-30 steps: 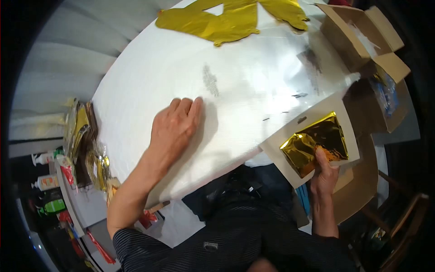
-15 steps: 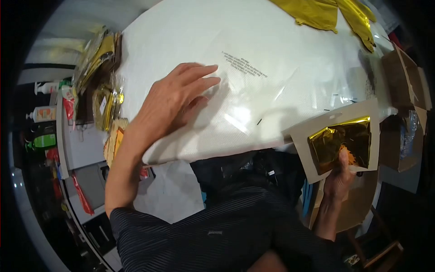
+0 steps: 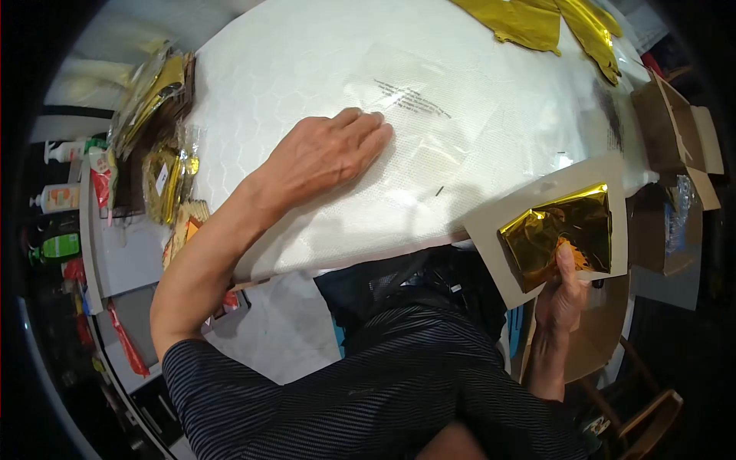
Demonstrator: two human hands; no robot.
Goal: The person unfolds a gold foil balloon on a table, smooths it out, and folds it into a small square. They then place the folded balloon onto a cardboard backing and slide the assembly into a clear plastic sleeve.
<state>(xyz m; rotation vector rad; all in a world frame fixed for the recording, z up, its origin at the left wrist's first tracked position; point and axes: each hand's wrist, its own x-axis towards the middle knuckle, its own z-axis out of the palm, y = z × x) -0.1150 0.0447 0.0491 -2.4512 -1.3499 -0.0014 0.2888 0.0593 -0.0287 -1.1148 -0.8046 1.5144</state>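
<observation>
My left hand (image 3: 330,153) rests on a clear plastic bag (image 3: 429,130) with printed text, which lies on the white-covered table (image 3: 253,107). Its fingers are bent and pressed together at the bag's left side; whether they pinch the film is too small to tell. At the table's front right edge, my right hand (image 3: 563,295) holds a pale card (image 3: 491,230) with a folded gold foil piece (image 3: 575,226) on it. The thumb lies over the foil, and the other fingers are hidden behind the card.
Gold foil pieces (image 3: 529,27) lie at the far right. Bagged gold packs (image 3: 157,100) are stacked at the left edge. Open cardboard boxes (image 3: 667,130) stand at the right. Bottles (image 3: 57,199) stand on the far left.
My left hand has moved slightly right, and its spread fingers have come together on the plastic bag. The right hand still holds the card and foil; the whole view has shifted a little.
</observation>
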